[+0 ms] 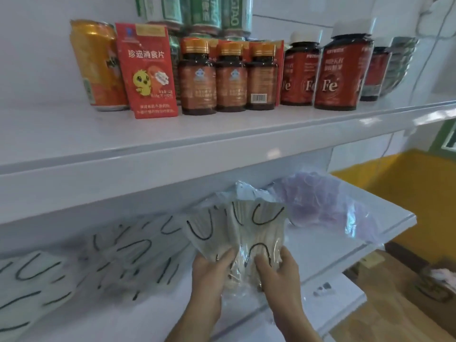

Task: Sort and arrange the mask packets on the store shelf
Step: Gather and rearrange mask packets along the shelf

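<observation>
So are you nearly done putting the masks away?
Partly. A row of mask packets already lies along the lower shelf on the left. The left hand and right hand hold a fanned bunch of packets, not yet placed. A crumpled plastic bag sits on the right; what is inside is unclear.

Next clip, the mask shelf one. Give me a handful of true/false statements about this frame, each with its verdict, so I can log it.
1. Both hands hold the mask packets. True: the left hand and right hand grip them from below.
2. The orange can lies on the lower shelf. False: it stands on the upper shelf.
3. Three gold-capped bottles stand side by side. True.
4. The red box shows a blue fish. False: a yellow chick.
5. More packets lie left of the hands. True.
</observation>
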Demonstrator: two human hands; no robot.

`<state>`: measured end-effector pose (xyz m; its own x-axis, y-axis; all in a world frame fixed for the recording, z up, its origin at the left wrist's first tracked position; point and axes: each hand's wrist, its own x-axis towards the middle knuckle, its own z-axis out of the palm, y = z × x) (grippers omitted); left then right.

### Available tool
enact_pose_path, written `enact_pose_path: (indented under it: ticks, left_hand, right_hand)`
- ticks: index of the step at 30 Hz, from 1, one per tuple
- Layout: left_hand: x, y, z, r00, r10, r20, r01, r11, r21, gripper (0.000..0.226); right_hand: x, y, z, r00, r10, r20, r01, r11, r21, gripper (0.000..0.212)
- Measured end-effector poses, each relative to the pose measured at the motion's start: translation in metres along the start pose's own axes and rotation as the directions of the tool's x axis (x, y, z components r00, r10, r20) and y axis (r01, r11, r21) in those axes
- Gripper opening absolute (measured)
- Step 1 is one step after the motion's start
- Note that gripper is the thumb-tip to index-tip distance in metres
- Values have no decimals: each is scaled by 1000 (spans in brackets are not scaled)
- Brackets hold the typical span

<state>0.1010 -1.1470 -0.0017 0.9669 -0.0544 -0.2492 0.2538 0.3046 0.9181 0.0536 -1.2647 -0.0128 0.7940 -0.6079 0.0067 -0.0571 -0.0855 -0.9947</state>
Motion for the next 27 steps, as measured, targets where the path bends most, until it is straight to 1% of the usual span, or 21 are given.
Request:
enact_pose_path:
  ticks: [3, 6, 8, 10, 12, 15, 17, 19, 21, 23, 24, 25, 26, 27]
  left_hand:
    - [4, -1, 0, 993, 60, -97, -60, 998, 2, 33]
    - [1, -7, -8, 978, 80, -194, -86, 996, -23, 35]
    - [-5, -13, -16, 959, 94, -268, -104, 994, -22, 32]
    - [-12, -17, -26, 939, 115, -324, -128, 992, -20, 28]
    - [-22, -17, -37, 925, 126, -359, -142, 990, -16, 25]
    - [-24, -18, -58, 894, 130, -429, -138, 990, 14, 26]
    - [-26, -12, -65, 887, 142, -439, -140, 989, 38, 23]
    - [-24, 1, -71, 875, 183, -448, -173, 983, 65, 20]
    - [-14, 21, -84, 862, 224, -455, -204, 975, 93, 26]
    - [1, 40, -102, 846, 209, -491, -186, 978, 97, 37]
    - [8, 48, -113, 849, 184, -495, -159, 983, 93, 40]
    - [12, 55, -120, 853, 165, -495, -134, 986, 97, 37]
    - [12, 59, -127, 848, 162, -505, -113, 985, 128, 32]
    - [10, 61, -133, 832, 186, -522, -93, 975, 200, 28]
  right_hand:
    - [14, 2, 10, 993, -7, 118, 8, 1000, -7, 6]
    - [18, 4, 21, 976, -10, 219, 7, 1000, 13, 8]
    - [17, 13, 27, 964, 8, 265, -19, 999, 38, 8]
    - [16, 22, 32, 961, 19, 277, -34, 998, 49, 6]
    - [14, 25, 37, 953, 17, 301, -38, 997, 64, 7]
    - [11, 29, 46, 939, 2, 345, -21, 998, 52, 12]
    - [9, 24, 55, 925, 13, 380, -39, 998, 59, 13]
    - [8, 13, 69, 918, -14, 396, -8, 998, 55, 15]
    - [10, -8, 85, 893, -14, 449, -33, 995, 97, 15]
    - [21, -29, 104, 855, 28, 518, -113, 984, 134, 15]
    - [28, -35, 115, 838, 49, 544, -121, 988, 98, 18]
    - [35, -39, 123, 823, 69, 564, -100, 995, 24, 26]
    - [39, -39, 128, 816, 77, 572, -60, 997, -48, 38]
    - [42, -33, 132, 815, 78, 575, -5, 992, -127, 52]
